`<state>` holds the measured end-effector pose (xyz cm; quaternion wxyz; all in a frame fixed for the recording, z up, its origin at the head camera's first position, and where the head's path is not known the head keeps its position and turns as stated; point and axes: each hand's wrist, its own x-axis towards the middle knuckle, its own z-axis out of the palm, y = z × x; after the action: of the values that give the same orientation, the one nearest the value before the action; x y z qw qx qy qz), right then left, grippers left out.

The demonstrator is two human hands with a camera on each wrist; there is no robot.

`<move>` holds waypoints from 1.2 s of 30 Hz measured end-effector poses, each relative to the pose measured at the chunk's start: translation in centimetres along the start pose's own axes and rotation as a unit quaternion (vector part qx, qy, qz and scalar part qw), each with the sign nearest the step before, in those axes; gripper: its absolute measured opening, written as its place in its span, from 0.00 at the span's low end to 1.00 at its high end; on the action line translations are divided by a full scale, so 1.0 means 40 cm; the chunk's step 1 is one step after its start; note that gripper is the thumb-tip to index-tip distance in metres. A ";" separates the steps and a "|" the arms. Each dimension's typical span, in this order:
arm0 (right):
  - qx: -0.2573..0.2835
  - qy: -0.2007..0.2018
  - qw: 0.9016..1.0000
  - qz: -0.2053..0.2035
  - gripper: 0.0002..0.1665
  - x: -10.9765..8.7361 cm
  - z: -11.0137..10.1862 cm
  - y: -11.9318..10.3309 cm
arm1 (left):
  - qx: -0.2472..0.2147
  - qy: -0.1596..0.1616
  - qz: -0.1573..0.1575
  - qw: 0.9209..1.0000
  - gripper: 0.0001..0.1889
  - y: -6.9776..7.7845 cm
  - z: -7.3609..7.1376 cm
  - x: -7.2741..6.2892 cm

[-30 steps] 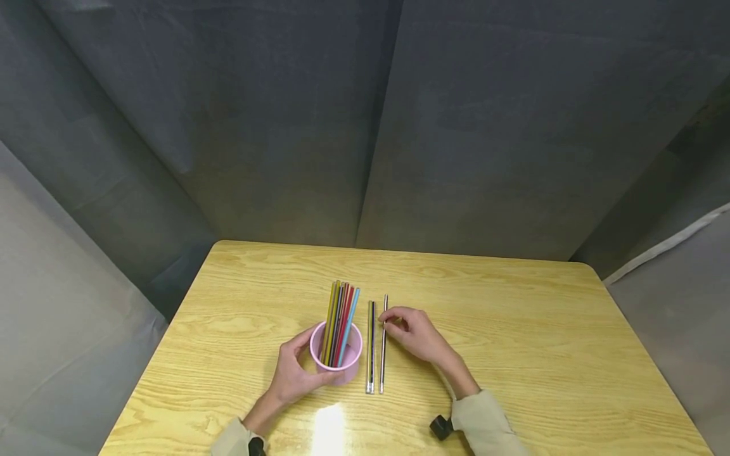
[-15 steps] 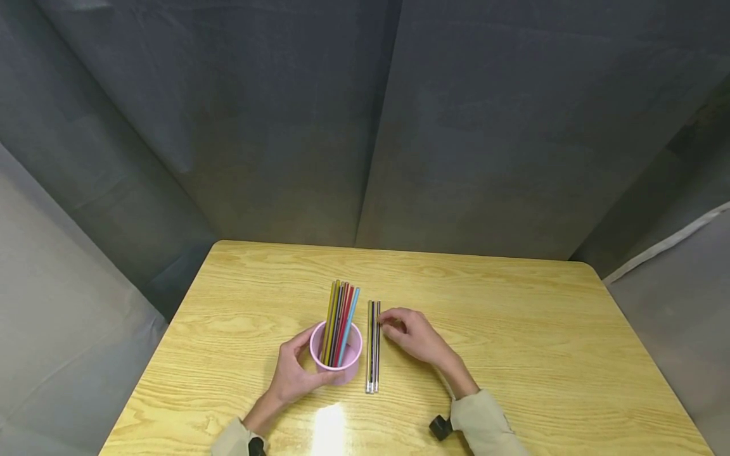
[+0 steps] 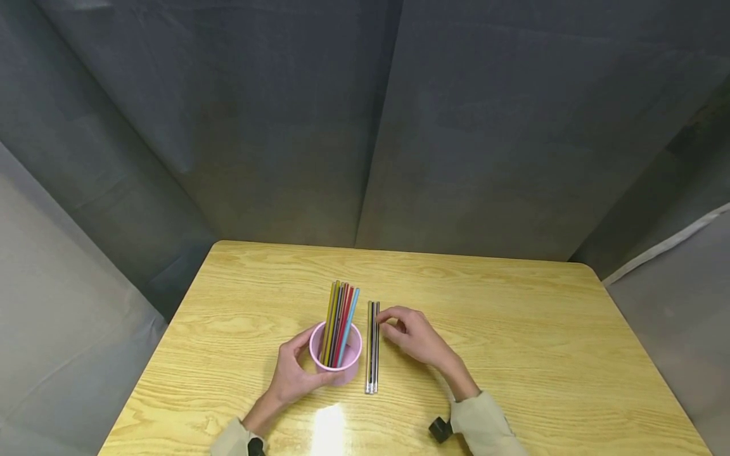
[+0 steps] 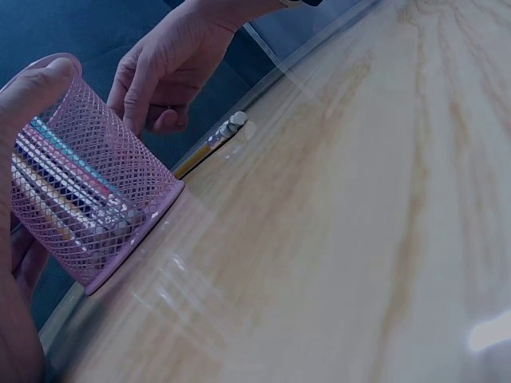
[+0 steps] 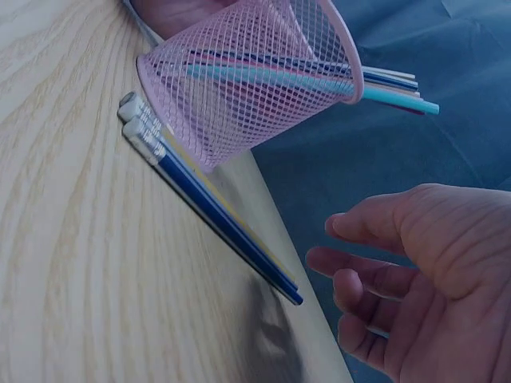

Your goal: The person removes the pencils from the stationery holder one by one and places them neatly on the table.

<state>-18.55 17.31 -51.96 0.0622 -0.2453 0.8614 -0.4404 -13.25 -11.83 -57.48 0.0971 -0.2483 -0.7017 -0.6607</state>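
Note:
My left hand (image 3: 293,373) grips a pink mesh pencil cup (image 3: 348,378), thumb along its near side. Several pencils (image 3: 341,320) lean in the cup, among them yellow, dark, red and light blue ones. Just to the cup's right, three pencils (image 3: 373,348) lie side by side on the table, white erasers (image 5: 144,128) toward the person. My right hand (image 3: 419,341) is beside their far half, fingertips close to the rightmost one. In the right wrist view its fingers (image 5: 367,271) are loosely bent with nothing between them.
The wood-grain table (image 3: 513,329) runs back to a grey curtain (image 3: 456,126), with more curtain at both sides. A black wrist-worn device (image 3: 440,429) sits by the right sleeve (image 3: 485,424).
The dark pencil that lay apart on the right has slid left against the other two, the right hand shifting slightly left with it. The left hand and cup have stayed put.

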 end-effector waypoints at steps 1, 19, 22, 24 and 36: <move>0.006 -0.002 1.000 -0.001 0.13 0.000 -0.001 -0.003 | 0.002 0.000 -0.001 1.000 0.48 0.000 0.000 0.000; 0.041 0.039 0.995 -0.079 0.14 -0.001 0.003 -0.059 | 0.001 0.000 -0.002 1.000 0.47 0.002 -0.001 -0.001; 0.048 0.038 0.994 -0.090 0.14 -0.001 0.006 -0.072 | 0.002 -0.001 -0.002 1.000 0.47 0.002 -0.001 -0.001; 0.049 0.034 0.994 -0.093 0.14 -0.003 0.008 -0.080 | 0.002 -0.002 -0.002 1.000 0.48 0.002 -0.001 -0.001; 0.059 0.011 0.992 -0.107 0.15 -0.007 0.013 -0.111 | 0.003 -0.003 -0.004 1.000 0.48 0.004 -0.001 0.000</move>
<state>-16.51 14.87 -48.82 0.0199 -0.3271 0.8033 -0.4973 -13.19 -11.86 -57.34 0.0932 -0.2477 -0.7046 -0.6584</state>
